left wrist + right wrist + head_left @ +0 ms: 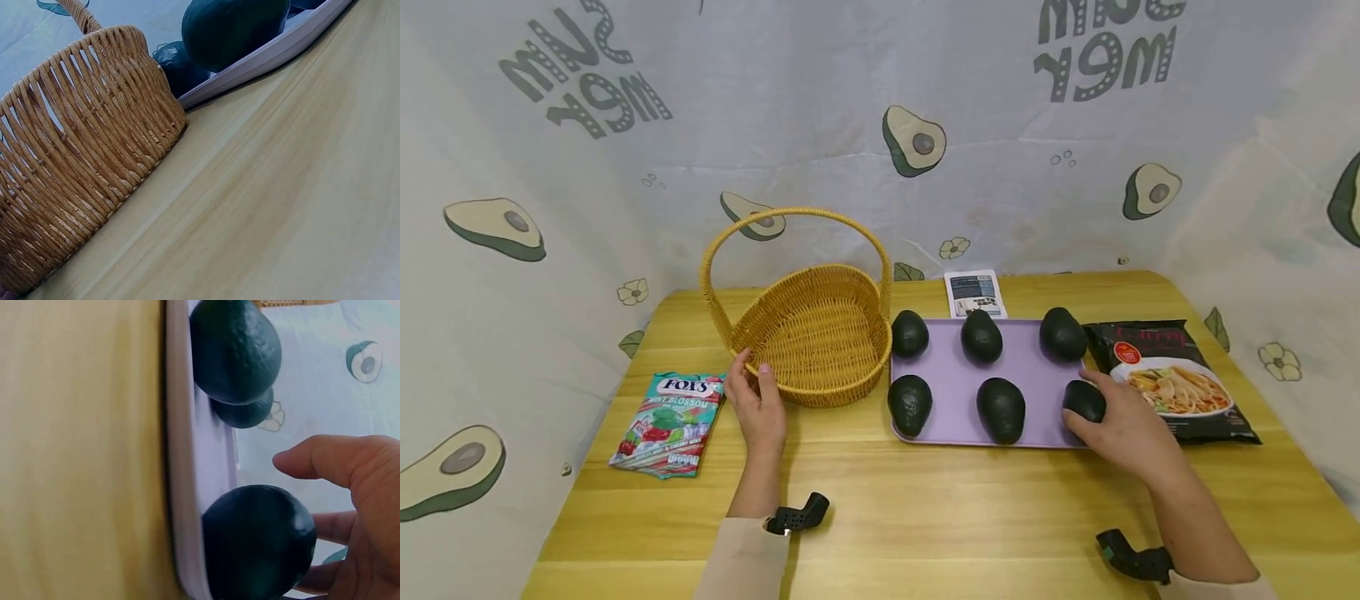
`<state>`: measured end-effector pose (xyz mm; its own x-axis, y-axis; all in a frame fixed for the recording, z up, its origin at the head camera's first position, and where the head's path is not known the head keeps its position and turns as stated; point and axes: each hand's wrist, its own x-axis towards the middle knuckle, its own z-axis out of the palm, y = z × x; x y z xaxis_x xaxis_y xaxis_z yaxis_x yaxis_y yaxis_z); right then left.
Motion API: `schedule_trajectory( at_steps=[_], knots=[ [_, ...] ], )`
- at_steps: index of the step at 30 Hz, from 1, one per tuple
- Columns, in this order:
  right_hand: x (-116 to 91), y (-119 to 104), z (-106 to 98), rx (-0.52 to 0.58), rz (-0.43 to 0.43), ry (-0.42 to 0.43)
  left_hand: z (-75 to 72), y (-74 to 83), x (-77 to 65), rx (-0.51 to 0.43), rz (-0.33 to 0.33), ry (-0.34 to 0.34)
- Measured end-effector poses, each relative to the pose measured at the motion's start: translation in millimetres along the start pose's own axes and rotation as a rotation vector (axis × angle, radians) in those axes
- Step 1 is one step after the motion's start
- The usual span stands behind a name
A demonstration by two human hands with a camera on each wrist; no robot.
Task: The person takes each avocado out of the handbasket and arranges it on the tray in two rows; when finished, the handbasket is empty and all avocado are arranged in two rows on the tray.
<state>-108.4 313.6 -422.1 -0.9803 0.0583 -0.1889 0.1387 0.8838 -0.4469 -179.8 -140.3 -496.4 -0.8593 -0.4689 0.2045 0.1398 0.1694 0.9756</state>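
Observation:
My right hand (1127, 429) is around the avocado (1084, 401) at the front right of the lavender tray (951, 392). In the right wrist view, the thumb stands apart from that avocado (259, 544) while other fingers reach behind it. Several more dark green avocados sit on the tray, among them one at front middle (1001, 411) and one at front left (910, 406). My left hand (758, 408) rests at the front left side of the yellow wicker basket (820, 396), thumb and fingers spread. Only bare weave shows inside the basket.
A mint candy bag (670, 425) lies left of the left hand. Right of the tray is a black noodle packet (1172, 383), close to the right hand. A white printed card (974, 294) lies behind the tray. The basket's tall handle (797, 212) arches up before the curtain.

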Motion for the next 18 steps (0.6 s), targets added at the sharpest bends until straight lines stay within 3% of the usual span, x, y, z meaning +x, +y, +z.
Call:
schedule_trajectory(
  at_steps=[5, 13, 15, 18],
  knots=[
    [5, 3, -12, -0.012, -0.019, 0.011, 1.2, 1.7, -0.4, -0.016, -0.010, -0.025],
    [20, 0, -48, -0.090, -0.067, 0.106, 0.4, 10.3, 3.7, 0.015, -0.036, -0.031],
    [26, 0, -59, -0.115, -0.070, 0.129, -1.5, 15.5, 4.6, 0.064, -0.001, -0.016],
    [35, 2, -71, -0.167, -0.088, 0.168, -3.7, 26.5, 5.6, 0.196, 0.146, 0.013]
  ],
)
